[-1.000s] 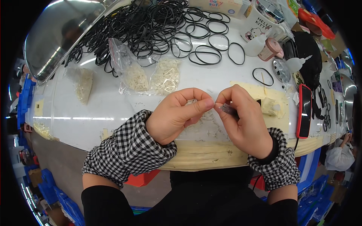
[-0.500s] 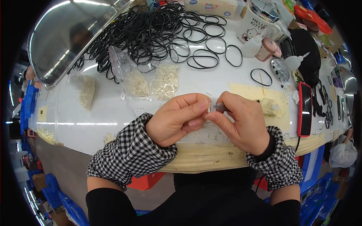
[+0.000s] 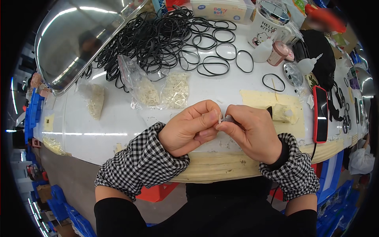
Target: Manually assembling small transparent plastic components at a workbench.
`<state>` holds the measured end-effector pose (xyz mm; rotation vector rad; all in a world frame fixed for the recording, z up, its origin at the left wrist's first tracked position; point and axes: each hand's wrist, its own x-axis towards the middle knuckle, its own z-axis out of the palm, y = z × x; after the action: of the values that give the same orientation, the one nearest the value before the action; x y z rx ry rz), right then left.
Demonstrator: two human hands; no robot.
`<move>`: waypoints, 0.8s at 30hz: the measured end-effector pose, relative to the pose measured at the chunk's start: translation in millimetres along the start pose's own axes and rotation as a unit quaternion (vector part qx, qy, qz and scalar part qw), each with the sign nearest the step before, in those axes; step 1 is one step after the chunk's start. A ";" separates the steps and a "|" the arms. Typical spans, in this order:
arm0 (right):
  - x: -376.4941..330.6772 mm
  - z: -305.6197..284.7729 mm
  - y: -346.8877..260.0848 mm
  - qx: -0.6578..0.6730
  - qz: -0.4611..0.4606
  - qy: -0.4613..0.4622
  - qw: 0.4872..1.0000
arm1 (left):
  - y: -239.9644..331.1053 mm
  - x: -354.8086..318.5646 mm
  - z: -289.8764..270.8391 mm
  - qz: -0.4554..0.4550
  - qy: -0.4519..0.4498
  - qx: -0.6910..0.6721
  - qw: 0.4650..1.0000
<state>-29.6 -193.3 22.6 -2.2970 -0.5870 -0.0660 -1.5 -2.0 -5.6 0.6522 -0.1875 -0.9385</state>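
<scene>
Hands meeting over table edge, left hand (image 3: 192, 128) and right hand (image 3: 250, 132) fingers pinching small whitish, translucent piece (image 3: 219, 118)

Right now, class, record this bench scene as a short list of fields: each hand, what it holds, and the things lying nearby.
left hand: pinches small white plastic piece
right hand: fingertips meet left hand's, on a small grey part
behind hands: clear plastic bags of small white parts
further back: pile of black rubber rings
right side: red-edged phone

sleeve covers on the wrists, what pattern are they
Black-and-white checked sleeve covers, seen best in the head view.
</scene>
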 end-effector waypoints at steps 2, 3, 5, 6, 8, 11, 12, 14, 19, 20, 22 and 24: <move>0.1 0.0 -0.4 0.004 -0.004 0.006 1.000 | -0.2 0.3 -1.1 0.001 -0.014 -0.004 1.000; 0.6 -0.2 -1.3 0.008 -0.006 0.012 1.000 | -0.5 0.2 -2.0 0.001 -0.020 -0.006 1.000; 1.1 -0.9 -2.1 0.015 -0.006 0.016 1.000 | -2.1 0.5 -3.4 0.008 -0.027 -0.006 1.000; 1.2 -1.3 -2.1 0.018 -0.006 0.015 1.000 | -2.6 0.9 -3.3 0.011 -0.031 -0.006 0.999; 1.0 -1.5 -1.6 0.021 -0.006 0.013 1.000 | -2.9 1.7 -2.6 0.011 -0.031 -0.007 0.999; -0.1 -1.8 -0.4 0.016 -0.009 0.004 1.000 | -2.1 1.9 -1.9 0.005 -0.030 -0.010 0.999; -0.3 -2.2 -0.6 0.012 -0.010 -0.003 1.000 | -1.8 1.7 -1.7 0.001 -0.029 -0.011 1.000; -0.4 -1.8 -0.9 0.016 -0.010 -0.003 1.000 | -2.0 1.6 -2.1 0.004 -0.030 -0.011 0.999; 0.2 -0.8 -1.0 0.036 -0.011 0.012 0.999 | -4.2 2.1 -2.8 0.013 -0.046 -0.017 0.999; -0.2 -0.7 -0.6 0.034 -0.013 0.012 0.999 | -4.1 2.1 -2.7 0.012 -0.046 -0.019 0.999; -1.1 -0.2 0.6 0.029 -0.017 0.013 0.999 | -3.3 2.0 -1.7 0.006 -0.042 -0.023 0.999; -1.2 0.2 1.0 0.032 -0.023 0.012 0.999 | -1.6 1.6 0.4 -0.003 -0.031 -0.028 0.999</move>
<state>-30.3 -194.2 21.5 -2.2186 -0.6198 -0.0956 -1.8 -4.2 -6.4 0.5723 -0.2142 -0.9667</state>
